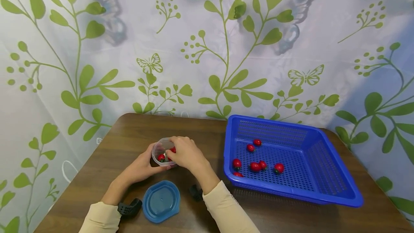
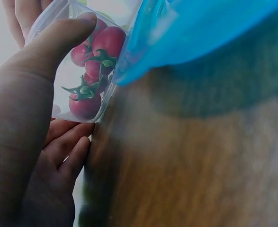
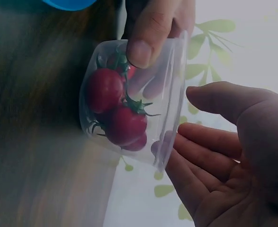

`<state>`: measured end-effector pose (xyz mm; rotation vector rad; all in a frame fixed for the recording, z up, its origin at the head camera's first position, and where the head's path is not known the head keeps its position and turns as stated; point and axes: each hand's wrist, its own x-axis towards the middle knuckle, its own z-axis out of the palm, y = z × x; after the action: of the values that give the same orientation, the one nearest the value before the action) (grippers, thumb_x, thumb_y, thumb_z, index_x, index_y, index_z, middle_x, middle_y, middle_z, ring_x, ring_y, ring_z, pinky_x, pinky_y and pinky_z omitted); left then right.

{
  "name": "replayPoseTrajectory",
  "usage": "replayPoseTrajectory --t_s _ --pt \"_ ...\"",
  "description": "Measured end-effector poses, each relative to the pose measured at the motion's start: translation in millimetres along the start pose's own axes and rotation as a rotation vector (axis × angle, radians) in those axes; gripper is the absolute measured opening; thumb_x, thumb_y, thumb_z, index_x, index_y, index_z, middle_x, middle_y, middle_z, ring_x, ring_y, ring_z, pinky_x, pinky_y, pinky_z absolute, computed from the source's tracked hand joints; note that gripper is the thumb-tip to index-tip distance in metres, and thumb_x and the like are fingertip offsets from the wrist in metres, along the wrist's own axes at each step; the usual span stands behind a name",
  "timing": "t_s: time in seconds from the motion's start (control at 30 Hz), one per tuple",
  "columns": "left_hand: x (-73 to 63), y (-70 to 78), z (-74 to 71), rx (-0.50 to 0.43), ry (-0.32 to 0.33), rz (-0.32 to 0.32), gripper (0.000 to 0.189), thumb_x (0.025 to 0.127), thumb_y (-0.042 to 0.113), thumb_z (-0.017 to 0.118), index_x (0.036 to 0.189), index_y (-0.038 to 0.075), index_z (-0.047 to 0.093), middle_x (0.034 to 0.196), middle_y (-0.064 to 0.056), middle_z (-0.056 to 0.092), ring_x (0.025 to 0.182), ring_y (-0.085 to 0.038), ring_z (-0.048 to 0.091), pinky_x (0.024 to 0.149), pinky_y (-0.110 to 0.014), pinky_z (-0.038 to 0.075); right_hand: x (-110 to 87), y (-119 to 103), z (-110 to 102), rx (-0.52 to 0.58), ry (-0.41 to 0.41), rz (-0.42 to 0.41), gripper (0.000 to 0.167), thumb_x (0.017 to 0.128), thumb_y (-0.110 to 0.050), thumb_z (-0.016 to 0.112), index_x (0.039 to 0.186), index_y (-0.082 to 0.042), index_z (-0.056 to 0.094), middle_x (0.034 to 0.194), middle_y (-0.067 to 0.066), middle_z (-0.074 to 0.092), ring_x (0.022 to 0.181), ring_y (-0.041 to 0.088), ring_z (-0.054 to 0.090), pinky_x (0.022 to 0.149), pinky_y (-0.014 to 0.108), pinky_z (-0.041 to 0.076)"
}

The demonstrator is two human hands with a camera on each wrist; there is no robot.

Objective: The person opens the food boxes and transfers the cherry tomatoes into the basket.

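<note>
A small clear plastic container [image 1: 157, 149] with several cherry tomatoes [image 2: 109, 41] in it sits on the table's left half. My left hand [image 1: 142, 166] holds it, the thumb lying along the near wall and the fingers round the other side. At the rim is my right hand [image 1: 187, 152], with its fingertips reaching into the opening. In the right wrist view the right hand's fingers [image 3: 210, 142] look relaxed, with no tomato between them and the thumb. The tomatoes with green stems [image 3: 124, 125] lie low in the container.
A blue lid [image 1: 161, 201] lies on the brown wooden table [image 1: 200, 132], in front of the container. To the right stands a large blue perforated basket [image 1: 291, 191] with several cherry tomatoes [image 1: 255, 167] in it. A patterned curtain [image 1: 181, 92] hangs behind the table.
</note>
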<state>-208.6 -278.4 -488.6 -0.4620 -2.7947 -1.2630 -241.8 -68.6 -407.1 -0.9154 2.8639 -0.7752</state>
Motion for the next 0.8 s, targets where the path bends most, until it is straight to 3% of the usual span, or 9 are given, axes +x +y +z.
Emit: replayPoseTrajectory --t_s 0.1,0.17,0.33,0.63,0.8 --pt "-0.4 -0.2 0.6 0.002 0.007 0.009 0.087 0.086 0.044 0.084 0.149 0.008 0.036 0.141 -0.013 0.057 0.124 -0.027 0.061 0.104 -0.051 0.050 0.2 -1 3 0.017 -0.020 0.007 0.045 0.098 -0.027 0.071 0.137 -0.007 0.064 0.117 0.007 0.073 0.070 0.012 0.058 0.060 0.022 0.049" --pt "-0.3 0.0 0.7 0.002 0.004 0.002 0.088 0.086 0.045 0.084 0.149 0.009 0.036 0.140 -0.012 0.058 0.124 -0.027 0.061 0.105 -0.053 0.049 0.5 -2 5 0.026 -0.025 0.009 0.043 0.098 -0.026 0.071 0.136 -0.006 0.065 0.102 0.005 0.072 0.061 0.012 0.051 0.054 0.022 0.044" --pt "0.4 0.5 -0.1 -0.004 -0.012 -0.024 0.092 0.086 0.048 0.083 0.153 0.011 0.032 0.139 -0.011 0.059 0.125 -0.028 0.061 0.106 -0.054 0.048 0.7 -6 9 0.040 -0.025 0.019 0.034 0.097 -0.024 0.071 0.124 -0.005 0.068 0.070 0.000 0.051 0.051 0.011 0.041 0.046 0.023 0.037" --pt "-0.6 1.6 -1.5 -0.007 -0.012 -0.023 0.091 0.087 0.046 0.082 0.153 0.010 0.031 0.138 -0.010 0.060 0.125 -0.028 0.061 0.105 -0.054 0.049 4.2 -11 12 -0.034 -0.024 -0.006 0.026 0.098 -0.026 0.071 0.114 -0.005 0.070 0.060 -0.003 0.044 0.049 0.011 0.039 0.048 0.024 0.035" --pt "-0.3 0.9 -0.3 0.005 -0.013 -0.001 0.088 0.089 0.044 0.081 0.153 0.008 0.032 0.137 -0.011 0.061 0.123 -0.027 0.063 0.103 -0.051 0.051 6.1 -12 15 -0.072 -0.041 -0.018 0.024 0.097 -0.026 0.072 0.114 -0.008 0.071 0.068 -0.003 0.059 0.059 0.013 0.054 0.060 0.028 0.048"
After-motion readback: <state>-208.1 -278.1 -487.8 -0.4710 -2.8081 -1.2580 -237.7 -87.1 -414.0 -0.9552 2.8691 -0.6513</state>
